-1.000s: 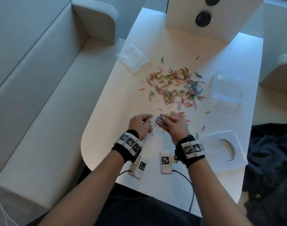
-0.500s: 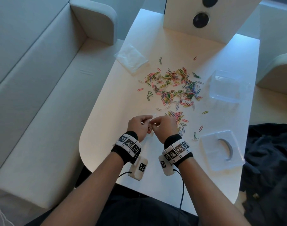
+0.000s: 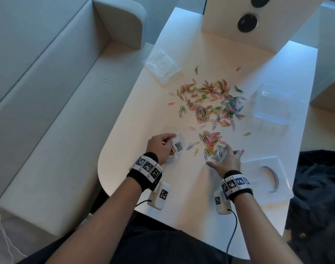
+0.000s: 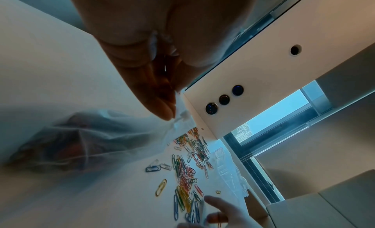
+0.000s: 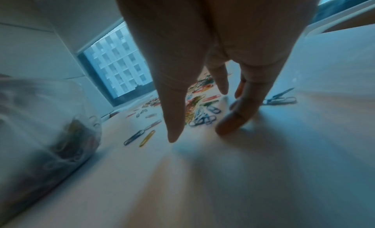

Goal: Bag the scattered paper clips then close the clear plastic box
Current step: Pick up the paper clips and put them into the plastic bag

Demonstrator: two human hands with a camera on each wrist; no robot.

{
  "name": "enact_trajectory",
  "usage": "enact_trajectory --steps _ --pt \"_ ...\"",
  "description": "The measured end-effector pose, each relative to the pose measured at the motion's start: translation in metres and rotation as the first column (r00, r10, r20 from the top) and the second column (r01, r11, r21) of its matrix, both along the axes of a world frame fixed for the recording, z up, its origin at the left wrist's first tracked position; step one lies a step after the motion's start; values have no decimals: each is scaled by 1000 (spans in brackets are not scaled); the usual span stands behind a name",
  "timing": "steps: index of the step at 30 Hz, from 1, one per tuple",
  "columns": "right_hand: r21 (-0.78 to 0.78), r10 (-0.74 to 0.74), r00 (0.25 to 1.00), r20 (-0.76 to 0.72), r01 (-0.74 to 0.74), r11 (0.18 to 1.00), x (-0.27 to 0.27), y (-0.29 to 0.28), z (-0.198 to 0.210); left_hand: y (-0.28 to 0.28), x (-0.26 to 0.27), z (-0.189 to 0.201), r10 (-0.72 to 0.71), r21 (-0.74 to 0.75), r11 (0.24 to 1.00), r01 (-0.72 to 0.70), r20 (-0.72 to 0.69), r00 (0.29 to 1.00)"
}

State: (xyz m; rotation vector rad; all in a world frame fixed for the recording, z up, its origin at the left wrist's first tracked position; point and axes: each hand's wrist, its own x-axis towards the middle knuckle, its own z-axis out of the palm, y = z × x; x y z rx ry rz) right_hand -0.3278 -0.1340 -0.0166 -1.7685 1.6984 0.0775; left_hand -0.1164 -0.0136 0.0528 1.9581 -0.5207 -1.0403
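Coloured paper clips [image 3: 210,103] lie scattered over the middle of the white table [image 3: 182,187], with a smaller heap [image 3: 211,142] nearer me. My left hand [image 3: 161,146] pinches the top edge of a small clear plastic bag [image 3: 179,144] that holds several clips [image 4: 61,145]. My right hand [image 3: 227,159] hovers with fingers spread over the near heap [image 5: 201,114], holding nothing that I can see. The clear plastic box [image 3: 271,105] stands open at the right, and its lid [image 3: 265,180] lies flat near the front right.
A second clear bag [image 3: 162,65] lies at the table's far left. A white panel with round black fittings [image 3: 246,21] stands at the far end. A pale sofa [image 3: 48,111] runs along the left, and dark cloth [image 3: 319,197] lies at the right.
My hands were together at the bag's mouth. The right hand has since drawn away to the right and opened over the near heap, while the left keeps hold of the bag.
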Motion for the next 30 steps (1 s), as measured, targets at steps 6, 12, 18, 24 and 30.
enact_trajectory --steps 6,12,18,24,30 --pt "-141 110 993 45 -102 985 31 -17 -11 6 5 -1 -2 12 1000 2 -2 1000" --pt "-313 188 976 108 -146 938 36 -32 -12 11 13 -7 20 21 1000 -20 5 1000" --pt "-38 -193 927 320 216 976 10 -41 -5 8 11 -11 9 10 1000 -9 13 1000" --pt "636 -667 271 694 203 744 16 -26 36 -5 0 -10 -15 -6 1000 15 -7 1000" --pt "627 -579 327 747 -54 777 64 -4 63 -20 -3 -5 -48 -31 998 49 12 999"
